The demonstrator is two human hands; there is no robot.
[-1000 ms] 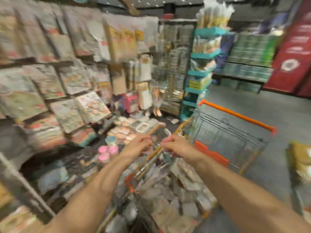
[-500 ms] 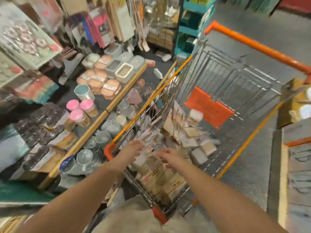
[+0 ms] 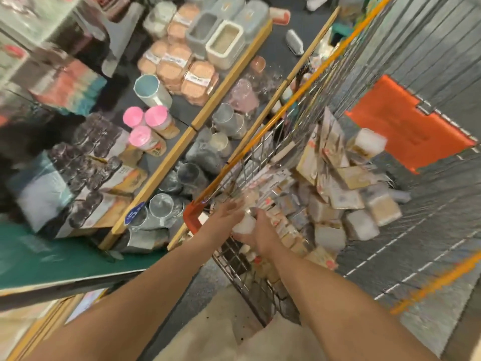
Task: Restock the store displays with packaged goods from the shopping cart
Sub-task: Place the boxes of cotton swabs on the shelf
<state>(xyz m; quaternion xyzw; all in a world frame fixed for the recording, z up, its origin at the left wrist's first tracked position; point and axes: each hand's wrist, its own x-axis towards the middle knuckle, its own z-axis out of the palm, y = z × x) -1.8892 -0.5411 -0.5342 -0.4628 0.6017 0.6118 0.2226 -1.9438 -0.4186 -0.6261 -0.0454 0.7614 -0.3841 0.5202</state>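
Packaged goods: I see a loose heap of packets and small boxes (image 3: 335, 194) lying in the basket of the shopping cart (image 3: 406, 61), piled toward its near left corner.
Held item: a small white pack (image 3: 243, 225) sits between my two hands, just above the heap at the cart's near corner; blur hides what it is.
Right hand: my right hand (image 3: 263, 230) reaches into the cart with its fingers curled around the white pack.
Left hand: my left hand (image 3: 226, 213) comes in over the cart's orange corner piece (image 3: 191, 214), fingers fairly straight and close together against the pack's far side; I cannot tell whether they actually grip it.
Cart: wire sides, orange rim, an orange flap (image 3: 408, 123) on the far wall.
Display: just left of the cart runs a low dark shelf with wooden edge strips (image 3: 190, 131).
Shelf stock: pink-lidded jars (image 3: 148, 126), peach-coloured wrapped containers (image 3: 182, 71), grey and white lidded bins (image 3: 223, 43), and clear glass jars (image 3: 161, 204) closest to the cart.
Floor: grey, with an orange line (image 3: 437, 285) to the right.
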